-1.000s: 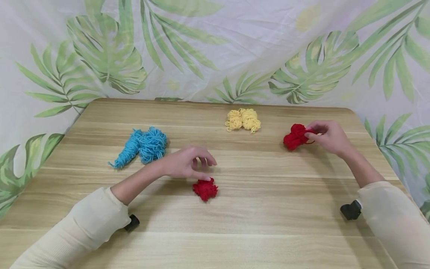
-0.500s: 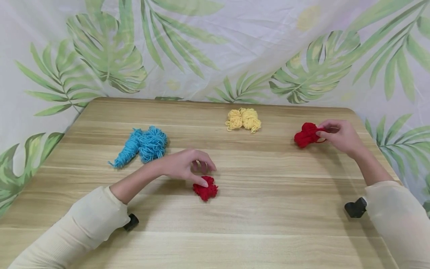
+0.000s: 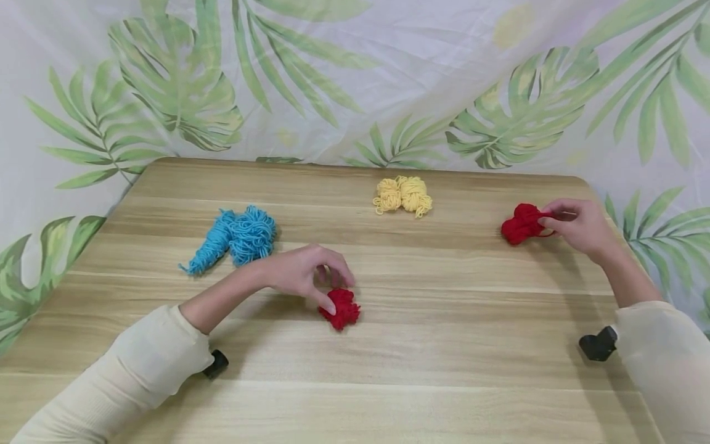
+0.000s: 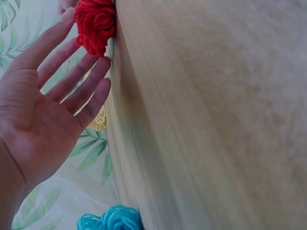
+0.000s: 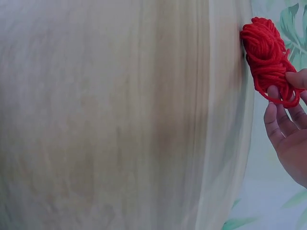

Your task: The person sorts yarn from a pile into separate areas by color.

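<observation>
Near the table's middle lies a small bundle of red yarn [image 3: 344,310]. My left hand [image 3: 305,271] is right at it: the thumb lies over its near side in the head view, the other fingers reach to its far side. In the left wrist view the left hand [image 4: 50,103] has its fingers spread and fairly straight beside the red yarn [image 4: 96,26]. At the far right, my right hand [image 3: 582,228] pinches the end of a second bundle of red yarn [image 3: 520,225] by its strands. The right wrist view shows thumb and fingertips on this red bundle [image 5: 268,57].
Two bundles of blue yarn [image 3: 238,237] lie together left of the left hand. Pale yellow yarn [image 3: 403,195] sits near the back edge of the wooden table [image 3: 421,370]. A leaf-patterned cloth [image 3: 333,80] hangs behind the table.
My right hand has moved to the right with its red yarn. The left hand's thumb has come down over the near red bundle, its fingers dropping slightly around it.
</observation>
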### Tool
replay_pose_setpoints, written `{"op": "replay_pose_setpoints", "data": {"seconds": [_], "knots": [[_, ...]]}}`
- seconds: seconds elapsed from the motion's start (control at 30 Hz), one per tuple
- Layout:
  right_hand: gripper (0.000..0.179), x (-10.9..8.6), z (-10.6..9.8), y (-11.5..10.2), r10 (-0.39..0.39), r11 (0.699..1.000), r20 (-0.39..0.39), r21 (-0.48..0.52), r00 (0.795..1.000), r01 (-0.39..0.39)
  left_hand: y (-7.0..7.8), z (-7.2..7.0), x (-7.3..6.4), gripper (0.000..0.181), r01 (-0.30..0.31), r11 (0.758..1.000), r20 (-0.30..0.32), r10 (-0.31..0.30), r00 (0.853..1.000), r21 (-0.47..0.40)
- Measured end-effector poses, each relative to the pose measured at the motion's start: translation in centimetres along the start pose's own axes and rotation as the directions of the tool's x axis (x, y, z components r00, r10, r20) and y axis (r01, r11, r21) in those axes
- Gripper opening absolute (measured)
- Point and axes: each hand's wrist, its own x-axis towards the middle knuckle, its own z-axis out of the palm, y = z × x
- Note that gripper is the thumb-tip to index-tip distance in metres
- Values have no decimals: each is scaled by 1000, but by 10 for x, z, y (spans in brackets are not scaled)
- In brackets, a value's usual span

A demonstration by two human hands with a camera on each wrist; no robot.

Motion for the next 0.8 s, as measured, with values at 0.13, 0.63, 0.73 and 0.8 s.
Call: {"op": "replay_pose_setpoints", "data": {"seconds": [0.13, 0.63, 0.73, 0.8], "knots": [[22, -1, -3, 4, 14, 1000, -6, -14, 1000, -14, -1, 0, 1, 41, -6, 1000, 21, 6, 1000, -5], [19, -3, -11, 18, 10, 999, -24, 51, 1000, -9, 1, 1, 4, 33, -53, 998, 73, 51, 996, 27], [19, -3, -13, 20, 7, 999, -24, 51, 1000, -6, 1, 1, 5, 32, -53, 998, 78, 51, 996, 22], [17, -4, -14, 21, 10, 998, -26, 63, 1000, -8, 2, 1, 5, 31, -53, 998, 83, 51, 995, 18]]}}
